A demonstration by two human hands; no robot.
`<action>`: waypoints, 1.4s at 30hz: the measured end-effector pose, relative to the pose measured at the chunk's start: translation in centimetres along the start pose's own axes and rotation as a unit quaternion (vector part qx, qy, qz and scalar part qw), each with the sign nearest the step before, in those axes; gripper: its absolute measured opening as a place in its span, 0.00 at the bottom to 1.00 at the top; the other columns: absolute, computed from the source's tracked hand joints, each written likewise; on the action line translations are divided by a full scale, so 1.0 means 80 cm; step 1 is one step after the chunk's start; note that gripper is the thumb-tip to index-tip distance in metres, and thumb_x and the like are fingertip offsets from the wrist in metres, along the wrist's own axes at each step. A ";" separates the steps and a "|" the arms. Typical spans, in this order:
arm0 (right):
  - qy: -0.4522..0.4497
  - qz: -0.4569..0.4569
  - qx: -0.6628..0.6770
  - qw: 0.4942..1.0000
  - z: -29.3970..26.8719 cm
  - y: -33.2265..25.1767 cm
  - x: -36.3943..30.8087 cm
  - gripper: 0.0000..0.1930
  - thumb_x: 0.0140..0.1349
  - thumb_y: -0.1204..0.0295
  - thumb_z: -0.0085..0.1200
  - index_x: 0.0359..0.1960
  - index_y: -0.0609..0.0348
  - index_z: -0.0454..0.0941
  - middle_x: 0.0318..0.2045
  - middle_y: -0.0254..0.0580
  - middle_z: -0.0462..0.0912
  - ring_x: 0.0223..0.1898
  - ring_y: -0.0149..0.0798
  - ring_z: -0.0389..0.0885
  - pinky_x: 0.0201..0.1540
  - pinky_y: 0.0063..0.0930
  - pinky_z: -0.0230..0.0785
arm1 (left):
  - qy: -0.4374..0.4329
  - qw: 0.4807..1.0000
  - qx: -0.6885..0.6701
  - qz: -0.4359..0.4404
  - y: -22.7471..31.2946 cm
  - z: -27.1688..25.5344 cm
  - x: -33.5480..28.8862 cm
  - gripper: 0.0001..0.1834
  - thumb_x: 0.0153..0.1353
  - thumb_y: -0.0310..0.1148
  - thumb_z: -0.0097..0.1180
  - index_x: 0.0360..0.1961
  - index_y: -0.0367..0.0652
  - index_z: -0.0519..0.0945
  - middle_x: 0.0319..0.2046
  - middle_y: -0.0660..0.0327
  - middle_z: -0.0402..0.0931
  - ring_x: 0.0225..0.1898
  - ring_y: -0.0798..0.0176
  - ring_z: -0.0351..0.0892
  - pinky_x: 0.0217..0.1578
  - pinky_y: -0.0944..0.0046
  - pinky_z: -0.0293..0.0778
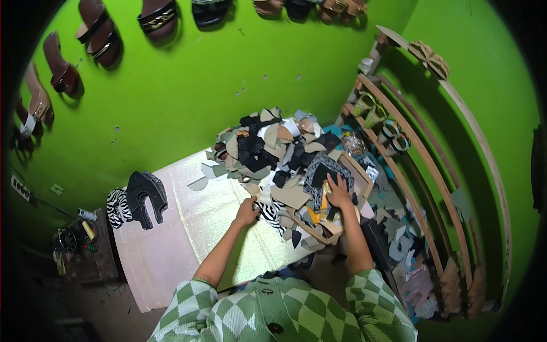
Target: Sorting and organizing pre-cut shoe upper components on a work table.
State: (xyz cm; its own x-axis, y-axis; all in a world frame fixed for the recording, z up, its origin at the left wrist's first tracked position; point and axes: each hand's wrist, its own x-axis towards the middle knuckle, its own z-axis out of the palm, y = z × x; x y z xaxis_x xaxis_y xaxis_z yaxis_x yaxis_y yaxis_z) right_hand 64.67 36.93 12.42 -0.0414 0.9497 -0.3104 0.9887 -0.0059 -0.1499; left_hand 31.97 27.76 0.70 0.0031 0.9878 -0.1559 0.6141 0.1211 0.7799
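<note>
My left hand (247, 211) is closed at the near edge of a scrap heap, on a zebra-print fabric piece (271, 218); its fingertips are partly hidden. My right hand (340, 192) has its fingers spread over a shallow wooden tray (360, 174), resting on scraps there. Beside those fingers lie a grey patterned piece (315, 178) with a black one on top, and a few yellow-orange bits (314, 215). Between my hands is a flat beige piece (290, 196). Beyond them rises the heap of beige, black and grey offcuts (259, 145).
A shiny pale sheet (196, 211) covers the table. Black U-shaped pieces (147, 199) stand at its left end, beside a sewing machine (67, 242). Sandals (102, 40) hang on the green wall. A wooden rack (424, 148) stands at right, with more scraps (401, 239) below.
</note>
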 end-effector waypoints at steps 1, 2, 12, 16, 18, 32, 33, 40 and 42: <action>-0.014 0.007 0.020 1.000 -0.010 -0.009 -0.002 0.37 0.53 0.64 0.54 0.65 0.30 0.51 0.68 0.45 0.43 0.68 0.53 0.42 0.60 0.67 0.39 | 0.013 1.000 -0.001 -0.003 -0.013 -0.007 -0.004 0.30 0.47 0.30 0.57 0.54 0.35 0.68 0.51 0.43 0.68 0.54 0.45 0.66 0.55 0.57 0.63; 0.044 0.009 0.065 0.997 -0.017 -0.021 -0.004 0.28 0.55 0.67 0.51 0.60 0.37 0.64 0.66 0.49 0.48 0.66 0.54 0.47 0.60 0.67 0.38 | 0.050 0.999 -0.002 0.009 -0.027 -0.015 -0.005 0.30 0.47 0.31 0.57 0.54 0.35 0.68 0.51 0.43 0.67 0.54 0.45 0.66 0.55 0.57 0.63; 0.289 -0.333 0.155 0.884 -0.012 -0.245 0.025 0.27 0.42 0.77 0.55 0.50 0.54 0.69 0.54 0.53 0.62 0.56 0.57 0.60 0.55 0.48 0.55 | 0.228 0.973 -0.019 -0.019 -0.034 -0.104 0.017 0.31 0.48 0.24 0.51 0.58 0.35 0.63 0.53 0.43 0.65 0.55 0.45 0.64 0.57 0.56 0.60; 0.185 -0.405 0.082 0.892 0.008 -0.325 0.060 0.41 0.39 0.69 0.64 0.59 0.44 0.59 0.63 0.54 0.51 0.63 0.59 0.49 0.60 0.54 0.49 | 0.203 0.979 -0.033 0.003 -0.041 -0.108 0.032 0.32 0.50 0.24 0.52 0.59 0.39 0.61 0.55 0.47 0.64 0.57 0.47 0.63 0.58 0.58 0.59; 0.175 -0.390 0.023 0.904 0.019 -0.351 0.086 0.47 0.38 0.66 0.68 0.62 0.38 0.54 0.64 0.51 0.48 0.65 0.56 0.46 0.57 0.64 0.49 | 0.209 0.977 -0.033 -0.008 -0.047 -0.116 0.040 0.31 0.50 0.24 0.51 0.59 0.39 0.62 0.55 0.47 0.64 0.57 0.47 0.64 0.58 0.58 0.60; 0.177 -0.410 0.255 0.857 -0.032 -0.251 0.238 0.16 0.39 0.80 0.59 0.33 0.57 0.72 0.39 0.52 0.70 0.42 0.58 0.70 0.44 0.42 0.65 | 0.232 0.972 -0.027 0.028 -0.034 -0.134 0.121 0.31 0.49 0.33 0.60 0.55 0.40 0.65 0.51 0.49 0.66 0.55 0.47 0.63 0.56 0.55 0.60; 0.168 -0.409 0.246 0.863 -0.037 -0.245 0.237 0.16 0.39 0.81 0.59 0.33 0.57 0.72 0.39 0.52 0.70 0.41 0.58 0.71 0.44 0.41 0.65 | 0.229 0.973 -0.029 0.028 -0.030 -0.133 0.128 0.31 0.49 0.33 0.60 0.55 0.40 0.65 0.51 0.49 0.66 0.55 0.47 0.63 0.56 0.55 0.60; 0.305 -0.308 0.299 0.850 -0.007 -0.247 0.261 0.14 0.46 0.70 0.61 0.31 0.64 0.72 0.28 0.52 0.73 0.34 0.53 0.71 0.36 0.39 0.63 | 0.165 0.967 0.173 -0.085 0.011 -0.100 0.181 0.44 0.39 0.45 0.68 0.57 0.42 0.63 0.58 0.53 0.57 0.58 0.48 0.56 0.51 0.47 0.61; 0.299 -0.273 0.336 0.850 -0.005 -0.267 0.263 0.14 0.47 0.68 0.61 0.30 0.64 0.72 0.28 0.52 0.73 0.33 0.52 0.72 0.36 0.39 0.64 | 0.153 0.950 0.223 -0.156 0.019 -0.092 0.184 0.53 0.34 0.52 0.69 0.61 0.42 0.58 0.61 0.52 0.51 0.62 0.48 0.48 0.55 0.49 0.54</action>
State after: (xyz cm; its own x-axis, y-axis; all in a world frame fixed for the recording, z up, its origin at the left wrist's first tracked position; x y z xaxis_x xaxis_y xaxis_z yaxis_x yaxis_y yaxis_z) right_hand 42.73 57.16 9.43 -0.1881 0.8567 0.4803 0.5310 0.5001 -0.6840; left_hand 27.11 43.20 4.05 -0.4218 0.9010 -0.1012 0.8209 0.4269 0.3793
